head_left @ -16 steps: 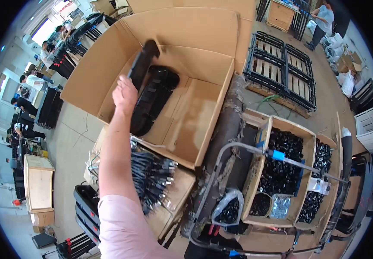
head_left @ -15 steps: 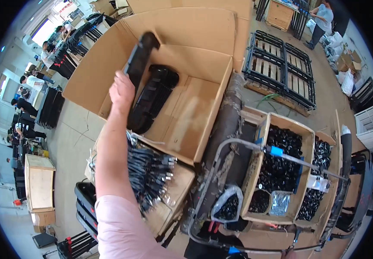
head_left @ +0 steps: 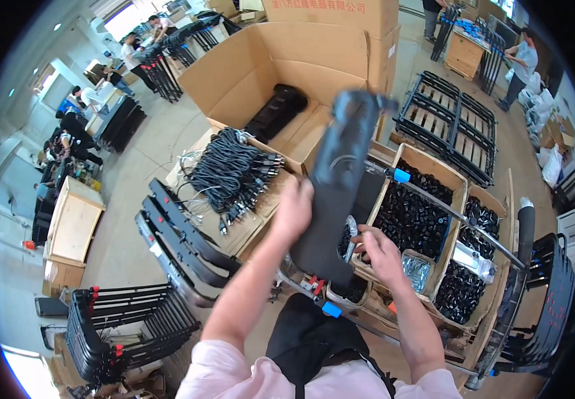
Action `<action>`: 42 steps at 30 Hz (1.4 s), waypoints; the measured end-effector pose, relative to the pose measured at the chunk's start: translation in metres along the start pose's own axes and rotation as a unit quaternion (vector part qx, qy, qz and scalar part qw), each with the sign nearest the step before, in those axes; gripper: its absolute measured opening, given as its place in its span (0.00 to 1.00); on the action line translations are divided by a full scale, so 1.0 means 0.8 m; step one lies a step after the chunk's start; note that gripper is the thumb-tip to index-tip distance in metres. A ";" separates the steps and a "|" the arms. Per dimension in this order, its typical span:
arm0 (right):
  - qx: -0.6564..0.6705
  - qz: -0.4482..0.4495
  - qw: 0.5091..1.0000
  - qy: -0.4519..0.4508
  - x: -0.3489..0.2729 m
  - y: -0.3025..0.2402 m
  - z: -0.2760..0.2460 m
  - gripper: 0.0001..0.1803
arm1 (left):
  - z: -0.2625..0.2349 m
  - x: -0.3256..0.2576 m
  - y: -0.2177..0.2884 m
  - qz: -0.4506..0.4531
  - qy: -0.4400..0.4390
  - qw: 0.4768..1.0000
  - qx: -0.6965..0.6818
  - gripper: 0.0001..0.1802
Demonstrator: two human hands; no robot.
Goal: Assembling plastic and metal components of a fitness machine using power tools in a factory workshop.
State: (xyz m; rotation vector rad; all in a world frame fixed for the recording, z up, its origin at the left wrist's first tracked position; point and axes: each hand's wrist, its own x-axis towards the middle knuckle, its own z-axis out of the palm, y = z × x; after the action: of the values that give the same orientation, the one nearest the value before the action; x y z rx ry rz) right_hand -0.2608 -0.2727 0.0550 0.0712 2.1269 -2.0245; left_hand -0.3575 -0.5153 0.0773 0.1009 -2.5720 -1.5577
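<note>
My left hand (head_left: pixel 294 209) grips the left edge of a long black plastic housing (head_left: pixel 340 193), raised and tilted in front of me. Its upper end is smeared by motion, with a rounded, moulded shape; the lower part is flat and matte. Close by its lower right edge is my right hand (head_left: pixel 380 256), fingers half curled and apart, and whether it touches the housing I cannot tell. Another black housing (head_left: pixel 277 110) lies inside the big cardboard box (head_left: pixel 234 80). Beneath my hands runs a bent metal tube frame (head_left: pixel 460 216) with blue wraps.
Bundled black cables (head_left: pixel 231 173) lie on a wooden surface at left, near several curved black parts (head_left: pixel 181 233). Wooden bins (head_left: pixel 427 206) of small black pieces stand at right. Black frames (head_left: pixel 447 126) rest on a pallet beyond. Other people work farther off.
My left hand has brought the housing out of the cardboard box, toward me and to the right. My right hand has come up beside it. The view has shifted.
</note>
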 end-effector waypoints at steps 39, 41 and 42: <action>-0.017 0.020 0.983 0.179 0.007 0.118 0.031 0.19 | -0.031 -0.311 -0.200 -0.056 0.125 0.990 0.020 0.13; -0.028 0.047 0.986 0.155 -0.070 0.054 -0.004 0.14 | -0.034 -0.357 -0.195 0.104 -0.067 0.990 0.065 0.04; -0.057 0.087 0.988 0.116 -0.112 0.027 -0.019 0.15 | -0.014 -0.369 -0.186 0.122 -0.117 0.985 0.044 0.03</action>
State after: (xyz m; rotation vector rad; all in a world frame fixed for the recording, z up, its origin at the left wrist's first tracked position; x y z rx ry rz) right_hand -0.1714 -0.2469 0.0501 0.4800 2.2768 -1.8697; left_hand -0.0659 -0.5568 -0.0723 -0.3966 -2.7014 -1.4420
